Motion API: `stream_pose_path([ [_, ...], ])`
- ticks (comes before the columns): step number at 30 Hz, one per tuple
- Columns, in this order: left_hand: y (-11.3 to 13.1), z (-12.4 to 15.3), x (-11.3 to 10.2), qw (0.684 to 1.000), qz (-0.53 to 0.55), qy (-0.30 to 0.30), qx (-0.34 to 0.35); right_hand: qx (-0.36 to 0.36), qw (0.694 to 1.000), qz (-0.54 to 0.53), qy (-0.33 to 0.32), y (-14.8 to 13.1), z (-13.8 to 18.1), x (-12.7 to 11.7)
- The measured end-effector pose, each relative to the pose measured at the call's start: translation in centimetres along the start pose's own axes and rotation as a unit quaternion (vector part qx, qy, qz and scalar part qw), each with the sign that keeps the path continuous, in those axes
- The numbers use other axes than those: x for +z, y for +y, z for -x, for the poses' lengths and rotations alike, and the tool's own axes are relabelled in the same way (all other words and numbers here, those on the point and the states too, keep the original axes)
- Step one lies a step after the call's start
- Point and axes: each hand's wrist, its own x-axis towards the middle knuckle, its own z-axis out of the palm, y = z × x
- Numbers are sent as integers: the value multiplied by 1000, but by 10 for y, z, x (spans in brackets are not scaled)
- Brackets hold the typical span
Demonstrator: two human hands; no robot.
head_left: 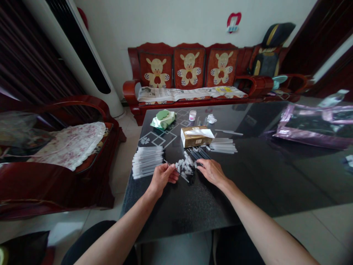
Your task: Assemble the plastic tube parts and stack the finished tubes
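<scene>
My left hand [163, 177] pinches a thin dark rod, like a pen refill [166, 161], between thumb and fingers. Its far end points towards a loose pile of short whitish plastic caps [185, 165]. On the pile's right side, my right hand [211, 170] has its fingertips closed at a small whitish cap [195, 165]. Behind the pile lie several dark thin refills [199, 152]. A row of translucent white tubes [147, 162] is beside my left hand, and more tubes [223, 145] lie beyond my right hand.
A tissue box [197, 137] stands behind the refills on the black table [190, 213]. Farther back are a green wipes pack [163, 119], a small white cup [192, 115] and crumpled tissue [211, 118]. Purple-edged plastic packaging [311, 140] lies at right.
</scene>
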Motion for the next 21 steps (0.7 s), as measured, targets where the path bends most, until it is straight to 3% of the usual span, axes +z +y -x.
stream_pose_path([
  [16, -4, -3, -1, 1000, 17, -8, 0, -13, 1000, 15, 13, -9, 0, 4],
  [21, -2, -2, -1, 1000, 20, -9, 0, 82, 989, 43, 112, 21, -9, -9],
])
